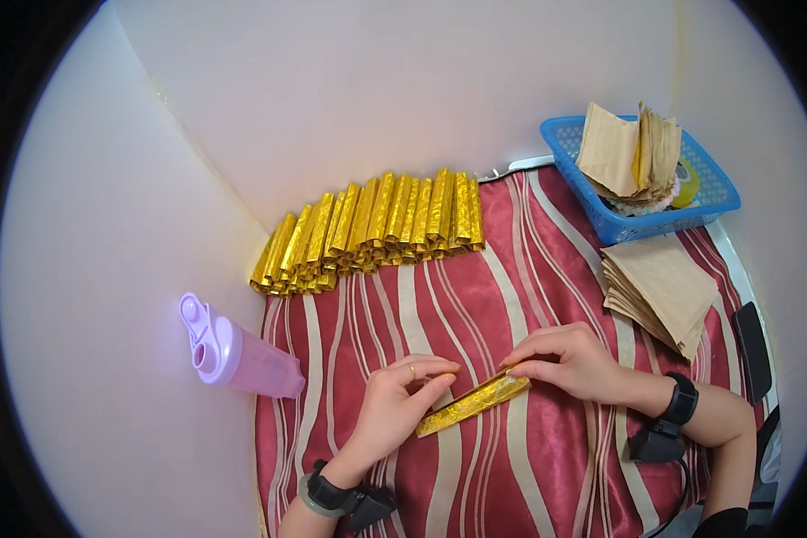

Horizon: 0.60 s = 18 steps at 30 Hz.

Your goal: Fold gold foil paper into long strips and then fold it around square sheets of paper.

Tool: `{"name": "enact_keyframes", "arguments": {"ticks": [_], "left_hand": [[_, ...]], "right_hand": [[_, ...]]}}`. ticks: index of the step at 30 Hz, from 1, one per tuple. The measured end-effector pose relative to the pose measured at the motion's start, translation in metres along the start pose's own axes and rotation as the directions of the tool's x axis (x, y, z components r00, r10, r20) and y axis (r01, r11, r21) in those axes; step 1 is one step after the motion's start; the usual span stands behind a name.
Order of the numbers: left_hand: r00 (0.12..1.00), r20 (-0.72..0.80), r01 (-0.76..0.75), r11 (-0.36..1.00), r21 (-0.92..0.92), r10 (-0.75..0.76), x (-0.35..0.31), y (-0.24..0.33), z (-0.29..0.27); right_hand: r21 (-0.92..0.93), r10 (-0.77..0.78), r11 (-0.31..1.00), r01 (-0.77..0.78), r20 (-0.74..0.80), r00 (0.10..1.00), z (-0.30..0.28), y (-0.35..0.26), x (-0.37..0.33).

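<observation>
A strip of folded gold foil paper (472, 408) lies slantwise over the striped cloth, in front of me. My right hand (572, 360) pinches its far right end between thumb and fingers. Along its upper edge, toward the left end, my left hand (402, 394) has thumb and forefinger closed together, seemingly on the paper's edge; the fingertips partly hide it. Farther back, several gold foil paper tubes (377, 215) are piled side by side in layers against the wall.
A red cloth with cream stripes (556, 484) covers the table. At left lies a purple shaker bottle (255, 363). A blue basket (623, 230) at back right holds brown paper sheets (614, 148). Nearer are a stack of brown paper (663, 287) and a black phone-like slab (752, 350).
</observation>
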State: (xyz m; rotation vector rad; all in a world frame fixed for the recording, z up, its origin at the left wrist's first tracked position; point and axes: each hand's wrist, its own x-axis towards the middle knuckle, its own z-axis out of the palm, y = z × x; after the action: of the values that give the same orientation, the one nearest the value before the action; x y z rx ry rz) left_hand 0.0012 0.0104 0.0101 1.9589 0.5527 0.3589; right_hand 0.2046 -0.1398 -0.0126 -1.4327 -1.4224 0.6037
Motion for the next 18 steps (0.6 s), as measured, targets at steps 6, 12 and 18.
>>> {"name": "enact_keyframes", "arguments": {"ticks": [6,12,18], "left_hand": [[0.948,0.159,-0.318,0.783,0.534,0.276,-0.009,0.017,0.026],[0.952,0.14,-0.301,0.759,0.577,0.271,-0.01,0.002,0.03],[0.918,0.106,-0.38,0.77,0.513,0.383,-0.007,0.003,0.028]], "right_hand": [[0.029,0.071,0.997,-0.072,0.04,0.997,0.002,0.003,0.001],[0.198,0.084,0.974,-0.106,0.114,0.99,0.0,0.003,0.0],[0.317,0.042,0.945,-0.079,0.122,0.992,-0.002,0.0,-0.001]]}}
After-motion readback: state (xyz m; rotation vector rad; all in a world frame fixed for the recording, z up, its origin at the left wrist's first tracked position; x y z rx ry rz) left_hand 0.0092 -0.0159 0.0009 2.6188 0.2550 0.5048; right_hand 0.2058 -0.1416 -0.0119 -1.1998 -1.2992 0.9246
